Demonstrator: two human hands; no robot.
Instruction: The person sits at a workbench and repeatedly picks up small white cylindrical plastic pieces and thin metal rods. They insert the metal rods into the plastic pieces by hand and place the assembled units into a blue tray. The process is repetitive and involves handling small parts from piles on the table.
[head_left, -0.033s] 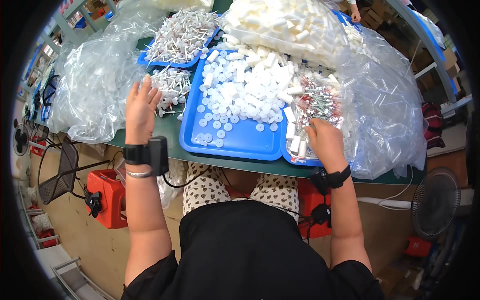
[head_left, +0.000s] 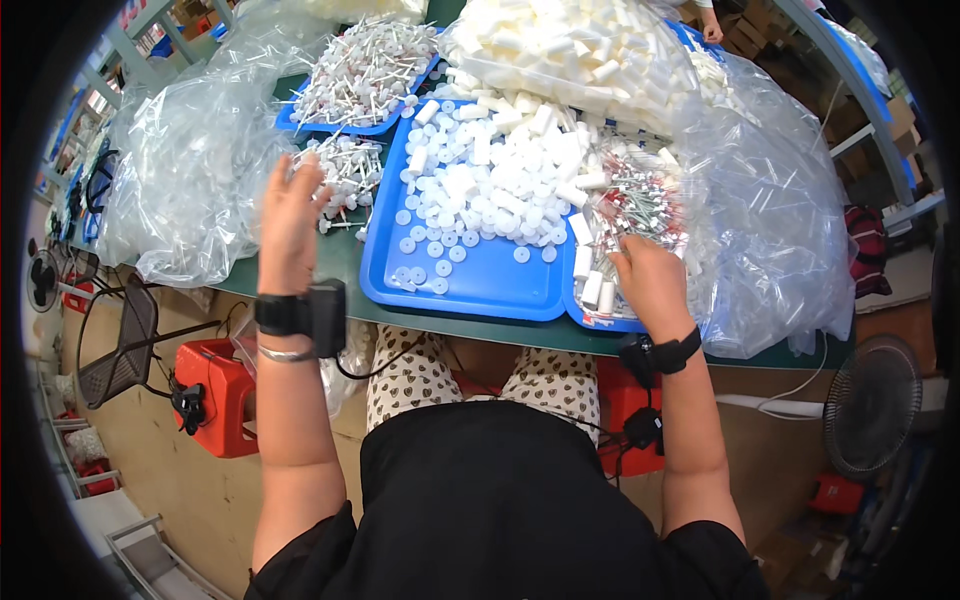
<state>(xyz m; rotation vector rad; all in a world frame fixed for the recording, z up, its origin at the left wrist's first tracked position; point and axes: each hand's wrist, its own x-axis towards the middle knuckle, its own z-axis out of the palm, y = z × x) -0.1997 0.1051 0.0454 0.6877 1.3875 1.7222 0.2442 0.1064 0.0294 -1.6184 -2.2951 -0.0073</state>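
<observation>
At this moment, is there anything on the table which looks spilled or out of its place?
Possibly: a pile of white-stemmed parts lies on the green table, outside the blue tray of similar parts behind it. Whether it spilled or was put there, I cannot tell.

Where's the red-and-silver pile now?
In the head view, right of centre: the pile lies just beyond the right hand, left of the clear plastic bag.

The left hand (head_left: 288, 235) was blurred. I couldn't tell whether the right hand (head_left: 652, 285) pinched anything by the pins (head_left: 645, 195); a co-worker's arm (head_left: 709, 17) was cut off at the view's upper edge.
</observation>
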